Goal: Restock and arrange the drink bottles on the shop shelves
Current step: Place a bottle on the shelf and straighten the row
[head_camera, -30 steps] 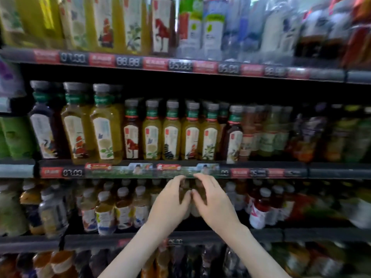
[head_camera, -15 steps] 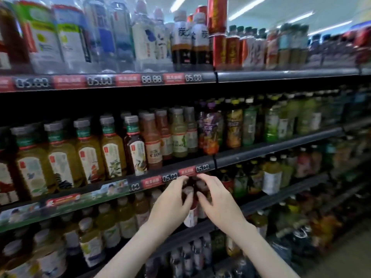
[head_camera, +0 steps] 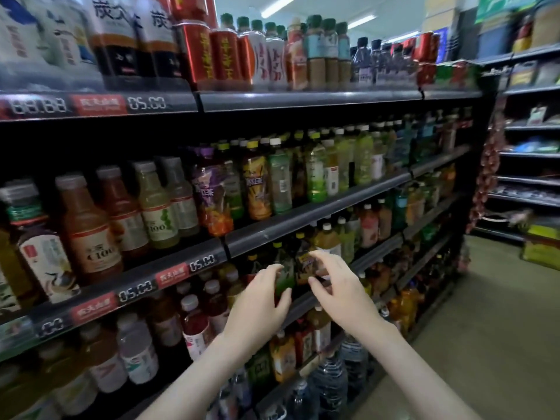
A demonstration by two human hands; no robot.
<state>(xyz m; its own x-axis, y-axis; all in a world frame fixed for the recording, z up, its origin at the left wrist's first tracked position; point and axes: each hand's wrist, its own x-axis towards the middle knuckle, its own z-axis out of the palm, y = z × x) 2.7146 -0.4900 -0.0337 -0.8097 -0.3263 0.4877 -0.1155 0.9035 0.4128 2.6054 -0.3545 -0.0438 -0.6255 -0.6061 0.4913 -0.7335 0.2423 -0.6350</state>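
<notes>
Fingers [head_camera: 271, 268] of the left hand [head_camera: 260, 301] and right hand [head_camera: 342, 294] curve half open at 2 bottles [head_camera: 285, 275]; grip unclear. Best keep each upright, label forward.

Centre, left hand [head_camera: 257, 301] and right hand [head_camera: 339, 286]: forearms cut off by the lower edge; contact with the bottles behind cannot be told.
Centre, green-label bottle [head_camera: 285, 274]: lower body covered by the left hand.
Centre, brown-label bottle [head_camera: 304, 265]: label partly covered by right-hand fingers, print unreadable.
Upper left, white-label bottles [head_camera: 36, 40]: caps cut off by the top edge, print smeared.
Lower left, blurred bottles [head_camera: 60, 383]: labels unreadable.
Bottom centre, water bottles [head_camera: 330, 386]: bases cut off by the lower edge.
Left edge, price tag [head_camera: 50, 327]: leading digits not legible.
Upper right, far shelving goods [head_camera: 530, 71]: blurred, kind not determined.
</notes>
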